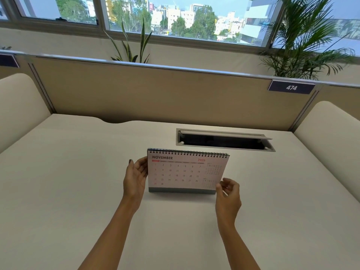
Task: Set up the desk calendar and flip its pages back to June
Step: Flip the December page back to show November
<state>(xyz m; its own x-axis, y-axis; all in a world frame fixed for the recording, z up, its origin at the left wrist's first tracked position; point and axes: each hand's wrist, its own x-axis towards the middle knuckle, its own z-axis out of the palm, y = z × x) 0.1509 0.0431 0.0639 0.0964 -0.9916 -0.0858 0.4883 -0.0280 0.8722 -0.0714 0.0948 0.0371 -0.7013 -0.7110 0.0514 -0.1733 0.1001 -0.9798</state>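
Observation:
A spiral-bound desk calendar (183, 172) stands upright on its grey base in the middle of the white desk (78, 182). Its front page reads NOVEMBER 2026. My left hand (136, 176) cups the calendar's left edge, fingers curled behind it and thumb at the front. My right hand (228, 191) pinches the lower right corner of the front page between thumb and fingers.
An open cable tray (224, 140) with a raised lid is set into the desk just behind the calendar. A beige partition (155, 90) with a tag reading 474 closes the back. Padded side dividers stand left and right, and plants rise behind the partition.

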